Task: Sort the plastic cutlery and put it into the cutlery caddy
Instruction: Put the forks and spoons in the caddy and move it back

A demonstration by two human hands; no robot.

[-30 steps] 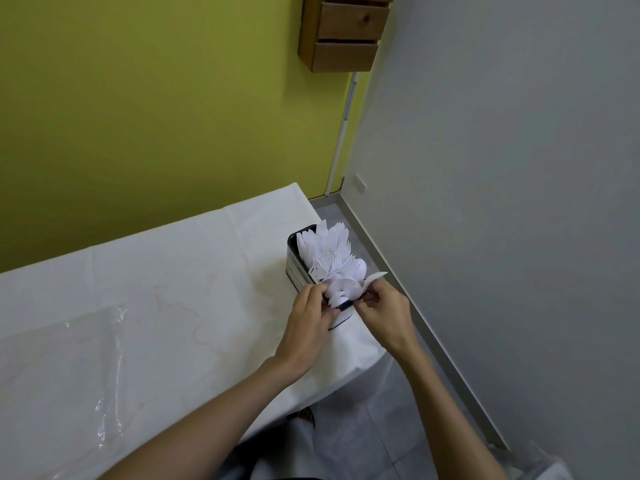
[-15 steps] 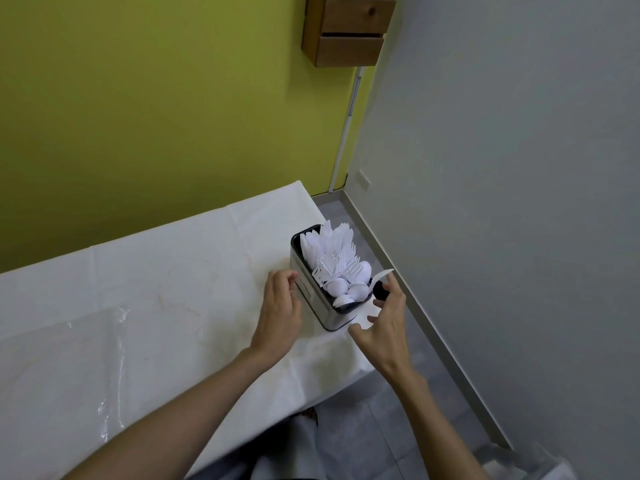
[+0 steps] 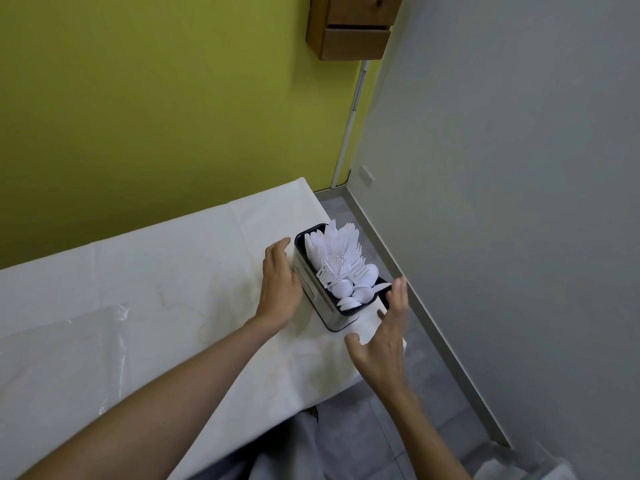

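A dark metal cutlery caddy point(image 3: 313, 289) stands near the right end of the white table point(image 3: 156, 289). White plastic cutlery point(image 3: 341, 261) fills it: knives at the far end, forks in the middle, spoons nearest me. My left hand point(image 3: 278, 287) lies flat against the caddy's left side, fingers apart. My right hand point(image 3: 384, 337) hovers by the caddy's near right corner, fingers spread and holding nothing. No loose cutlery shows on the table.
A clear plastic sheet point(image 3: 62, 355) lies on the table's left part. The table's right edge drops to a grey tiled floor point(image 3: 363, 438). A grey wall point(image 3: 502, 202) runs along the right; a wooden drawer unit point(image 3: 353, 26) hangs on the green wall.
Both hands were at the spoon end of the caddy. They have drawn apart: the left now rests on the caddy's left side, the right has opened and backed off. The last spoon sits among the others.
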